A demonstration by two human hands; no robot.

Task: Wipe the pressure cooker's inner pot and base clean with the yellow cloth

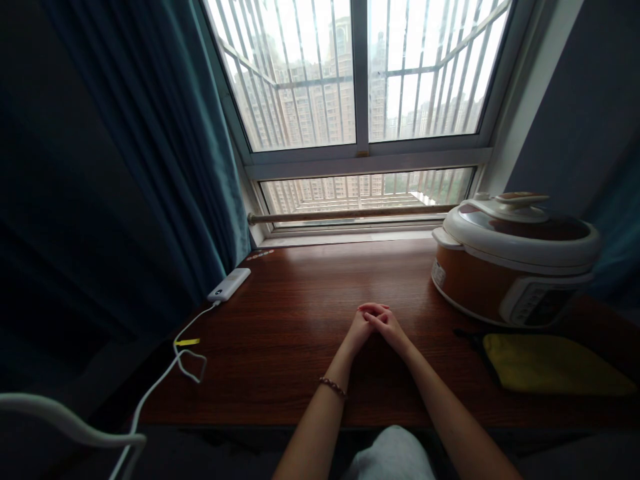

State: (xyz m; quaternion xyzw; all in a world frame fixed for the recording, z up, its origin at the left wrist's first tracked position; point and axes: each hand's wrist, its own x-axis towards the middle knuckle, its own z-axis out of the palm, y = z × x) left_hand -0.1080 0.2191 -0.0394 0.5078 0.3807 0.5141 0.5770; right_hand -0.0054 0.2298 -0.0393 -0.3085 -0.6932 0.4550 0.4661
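Observation:
My left hand (357,329) and my right hand (393,331) rest together over the dark wooden table (300,293), near its middle. Their fingers are folded together and closed, and no object shows between them. How the fingers overlap is partly hidden. A braided bracelet (333,386) circles my left wrist. Both forearms reach in from the bottom of the view.
At the right stands an electric cooker (470,280) with a white lid. A yellow pouch (550,363) lies in front of it. At the left is a white power bank (229,285) with a white cable (155,387). Blue curtain (190,167) and barred window (300,87) lie beyond.

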